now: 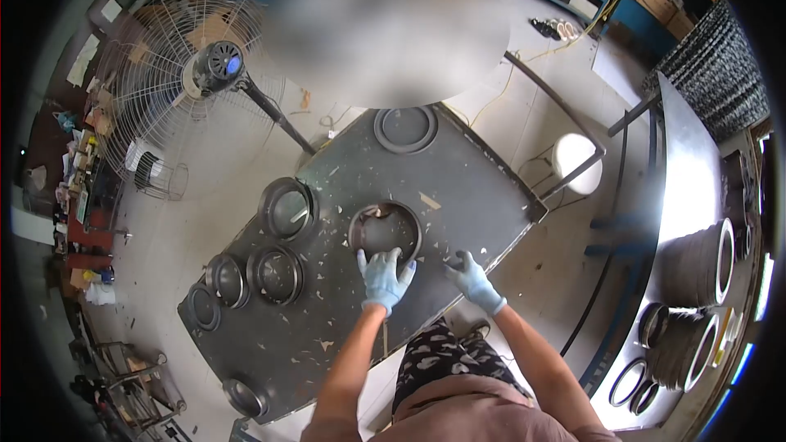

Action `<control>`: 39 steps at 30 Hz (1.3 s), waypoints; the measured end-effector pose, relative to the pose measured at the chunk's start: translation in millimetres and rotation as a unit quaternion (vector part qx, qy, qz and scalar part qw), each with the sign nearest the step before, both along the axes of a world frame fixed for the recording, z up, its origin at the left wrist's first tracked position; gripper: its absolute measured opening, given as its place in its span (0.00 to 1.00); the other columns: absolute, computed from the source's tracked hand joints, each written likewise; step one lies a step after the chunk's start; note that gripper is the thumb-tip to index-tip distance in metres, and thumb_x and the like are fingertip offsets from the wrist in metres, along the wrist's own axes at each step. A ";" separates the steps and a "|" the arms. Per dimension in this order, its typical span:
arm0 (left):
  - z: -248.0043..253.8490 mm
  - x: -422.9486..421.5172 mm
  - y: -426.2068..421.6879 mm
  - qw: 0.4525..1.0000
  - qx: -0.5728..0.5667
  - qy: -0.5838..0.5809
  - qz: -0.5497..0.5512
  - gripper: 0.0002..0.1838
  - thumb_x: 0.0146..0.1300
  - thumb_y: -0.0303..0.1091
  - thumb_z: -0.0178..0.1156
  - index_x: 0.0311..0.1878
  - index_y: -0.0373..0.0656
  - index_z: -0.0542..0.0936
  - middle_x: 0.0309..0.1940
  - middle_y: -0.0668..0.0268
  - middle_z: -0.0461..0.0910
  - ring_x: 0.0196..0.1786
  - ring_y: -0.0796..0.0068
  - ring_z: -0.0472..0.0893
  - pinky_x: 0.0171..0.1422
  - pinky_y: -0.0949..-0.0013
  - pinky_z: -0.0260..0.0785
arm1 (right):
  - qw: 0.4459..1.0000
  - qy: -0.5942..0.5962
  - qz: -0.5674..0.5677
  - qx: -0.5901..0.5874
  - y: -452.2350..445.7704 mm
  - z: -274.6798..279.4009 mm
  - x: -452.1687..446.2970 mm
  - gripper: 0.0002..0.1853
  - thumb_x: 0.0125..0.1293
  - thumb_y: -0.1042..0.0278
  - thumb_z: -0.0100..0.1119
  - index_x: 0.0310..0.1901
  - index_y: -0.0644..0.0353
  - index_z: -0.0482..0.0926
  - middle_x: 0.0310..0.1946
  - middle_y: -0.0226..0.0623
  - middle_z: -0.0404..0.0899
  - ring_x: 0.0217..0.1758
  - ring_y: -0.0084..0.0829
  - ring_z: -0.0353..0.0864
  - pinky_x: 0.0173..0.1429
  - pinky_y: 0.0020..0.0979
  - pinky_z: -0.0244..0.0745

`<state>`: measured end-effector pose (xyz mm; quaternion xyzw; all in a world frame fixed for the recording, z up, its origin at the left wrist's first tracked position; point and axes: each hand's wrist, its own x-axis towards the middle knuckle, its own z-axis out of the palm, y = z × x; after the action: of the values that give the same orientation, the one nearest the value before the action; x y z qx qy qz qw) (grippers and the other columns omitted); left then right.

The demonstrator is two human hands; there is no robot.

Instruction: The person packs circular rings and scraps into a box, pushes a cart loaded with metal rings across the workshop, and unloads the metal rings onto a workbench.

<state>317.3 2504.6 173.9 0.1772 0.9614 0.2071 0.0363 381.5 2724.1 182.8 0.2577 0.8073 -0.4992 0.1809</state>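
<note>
A dark round ring [417, 231] lies on the grey table in front of me. My left hand [383, 282], in a pale blue glove, has its fingers over the ring's near rim, with the thumb at the right side. To the right, my gloved right hand [475, 281] hovers by the table's near edge, apart from the ring. Its fingers are slightly bent and spread, with nothing visible in them. Left of my hands sit more dark rings, among them a large one [265, 211] and a double-rimmed one [253, 275].
Another flat ring [379, 133] lies at the table's far corner. A big wire fan [214, 69] stands beyond the left edge. On the right are a white stool [578, 165] and a bench [686, 172] with stacked rings [696, 266]. A blurred patch hides the far middle.
</note>
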 end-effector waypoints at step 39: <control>-20.4 758.4 554.0 0.652 -0.118 -0.076 -0.745 0.27 0.53 0.36 0.63 0.58 0.41 0.72 0.50 0.47 0.76 0.53 0.46 0.78 0.58 0.49 0.73 | 0.564 -0.219 -0.771 0.199 206.0 3.2 849.1 0.22 0.47 0.63 0.69 0.42 0.67 0.77 0.37 0.58 0.83 0.45 0.54 0.84 0.50 0.43 0.79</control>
<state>1075.8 3058.6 153.5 0.8121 0.5162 0.0077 0.2720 1230.6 2930.1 186.0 0.9129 0.3166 -0.2045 -0.1571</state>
